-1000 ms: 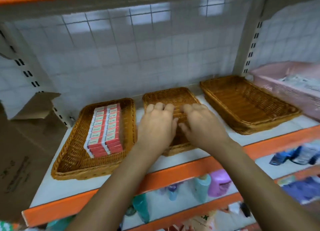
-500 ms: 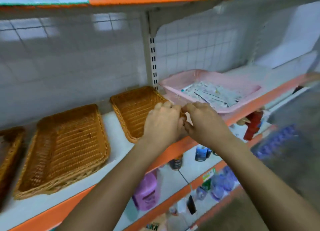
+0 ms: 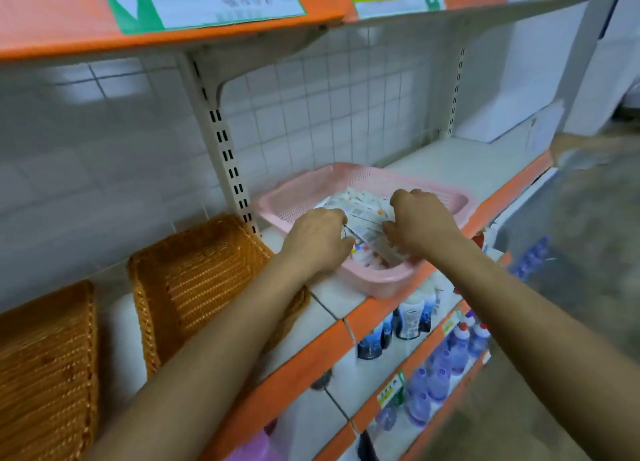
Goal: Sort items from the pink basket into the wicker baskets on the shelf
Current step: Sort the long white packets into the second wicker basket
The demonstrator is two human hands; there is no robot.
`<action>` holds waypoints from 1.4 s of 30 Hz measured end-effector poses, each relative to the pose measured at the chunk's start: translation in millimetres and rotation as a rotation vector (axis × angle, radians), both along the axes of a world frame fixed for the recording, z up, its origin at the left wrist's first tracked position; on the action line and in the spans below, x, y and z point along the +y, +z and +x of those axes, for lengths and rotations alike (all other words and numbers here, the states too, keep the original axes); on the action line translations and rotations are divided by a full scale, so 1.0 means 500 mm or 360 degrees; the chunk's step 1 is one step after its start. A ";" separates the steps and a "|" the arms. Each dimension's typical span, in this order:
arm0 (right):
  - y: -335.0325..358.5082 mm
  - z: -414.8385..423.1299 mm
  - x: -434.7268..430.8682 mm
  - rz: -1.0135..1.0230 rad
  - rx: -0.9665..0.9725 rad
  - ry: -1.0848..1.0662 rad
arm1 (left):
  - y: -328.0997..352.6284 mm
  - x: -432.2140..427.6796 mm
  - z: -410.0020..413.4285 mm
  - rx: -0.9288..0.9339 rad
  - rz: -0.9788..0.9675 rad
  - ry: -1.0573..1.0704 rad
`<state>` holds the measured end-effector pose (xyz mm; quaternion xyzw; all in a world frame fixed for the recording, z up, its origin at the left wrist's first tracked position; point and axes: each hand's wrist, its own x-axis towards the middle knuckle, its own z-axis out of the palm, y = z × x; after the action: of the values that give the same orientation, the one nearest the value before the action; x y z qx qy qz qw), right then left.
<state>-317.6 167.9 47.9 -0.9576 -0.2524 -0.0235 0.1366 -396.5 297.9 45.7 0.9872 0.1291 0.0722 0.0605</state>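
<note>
Left fingers (image 3: 337, 218) are curled tight over the near-left edge of the flat packets (image 3: 363, 214), gripping them; fingertips are hidden under the knuckles. Right fingers (image 3: 401, 197) are curled down over the right side of the same fanned bunch, thumb against its lower edge, so they also have hold of it. The left hand (image 3: 317, 240) and right hand (image 3: 424, 221) are close together, both inside the pink basket (image 3: 304, 190), with the packets between them. The packets are white with small coloured print, blurred and unreadable.

The pink basket sits on the white tiled shelf (image 3: 450, 162), its near corner at the orange front edge. Just left of it, past the slotted upright, is an empty wicker basket (image 3: 201, 280), with the left forearm crossing its right rim. A second wicker basket (image 3: 45, 356) is further left, cut off by the frame. Bottles (image 3: 436, 374) stand on the lower shelf.
</note>
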 end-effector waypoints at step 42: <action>0.042 0.113 0.036 0.0607 0.0184 -0.0197 | -0.021 0.046 0.136 -0.0513 -0.1098 0.0191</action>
<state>-261.0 186.1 68.7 -0.9278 -0.1760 -0.0241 0.3280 -328.3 320.6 35.2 0.8755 0.1921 0.1821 0.4042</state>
